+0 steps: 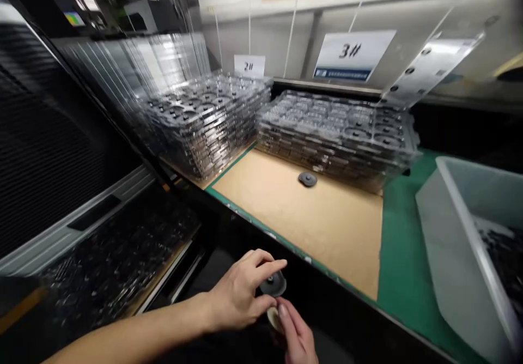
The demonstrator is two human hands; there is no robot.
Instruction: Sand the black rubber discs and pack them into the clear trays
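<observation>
Near the front edge of the bench, my left hand (pixel 239 290) is closed around a small dark grey round part (pixel 273 285) with a raised centre, gripped between thumb and fingers. Just below it, my right hand (pixel 297 334) pinches a pale, rounded object (pixel 274 319); its kind cannot be made out. The fingertips of both hands are close together beside the dark part. Another dark round part (pixel 308 179) lies on the brown board (pixel 302 222), in front of the right-hand tray stack and apart from both hands.
Clear plastic trays stand in a left stack (pixel 208 129) and a right stack (pixel 335 135), behind labels 2# (pixel 249 66) and 3# (pixel 353 53). A grey bin (pixel 449 233) holding dark pieces sits at right on the green mat (pixel 398 255). Several dark parts fill the lower left (pixel 122 249).
</observation>
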